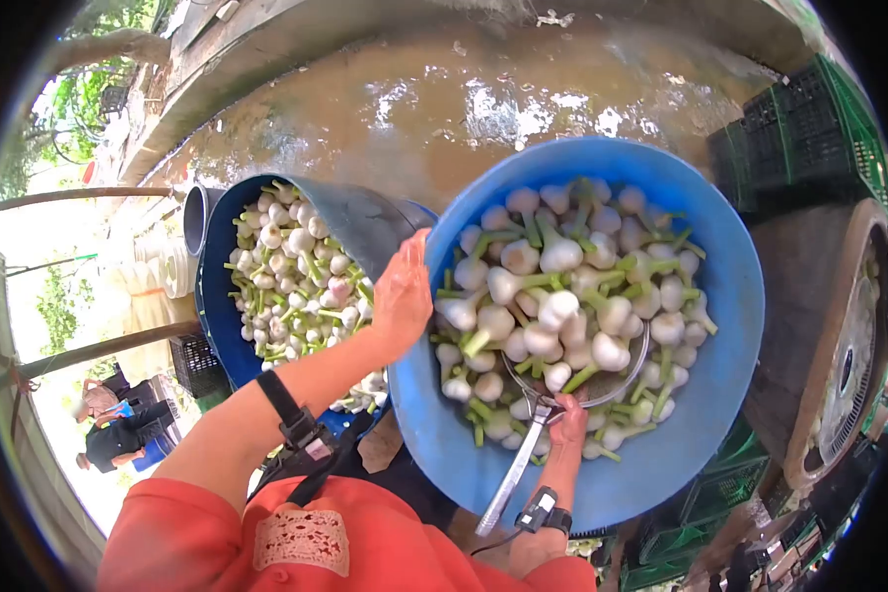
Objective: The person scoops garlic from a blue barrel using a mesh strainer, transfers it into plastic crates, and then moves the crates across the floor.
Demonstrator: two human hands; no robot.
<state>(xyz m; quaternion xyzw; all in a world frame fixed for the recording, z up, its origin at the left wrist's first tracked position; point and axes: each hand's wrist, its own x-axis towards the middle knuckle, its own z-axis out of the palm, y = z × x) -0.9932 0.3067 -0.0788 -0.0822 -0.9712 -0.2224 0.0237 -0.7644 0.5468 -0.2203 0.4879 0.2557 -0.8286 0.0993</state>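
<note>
Many white garlic bulbs with short green stems (560, 255) fill the inside of a blue barrel (750, 296) in front of me. My left hand (403, 301) is closed on the barrel's left rim. Inside the barrel, my right hand (568, 426) grips a wire skimmer (540, 414) where its hoop meets the handle. The skimmer's metal handle slants down and left, across the near wall. Garlic bulbs lie in the hoop and around it, hiding most of its mesh. Part of my right hand's grip is hidden too.
Left of the barrel, a second blue drum (217, 286) holds more garlic, with a dark sheet (360, 222) at its side. Black and green crates (794, 138) stand at right, beside a round-ended machine (844, 345). Wet ground (444, 109) lies beyond. People (123, 424) are far left.
</note>
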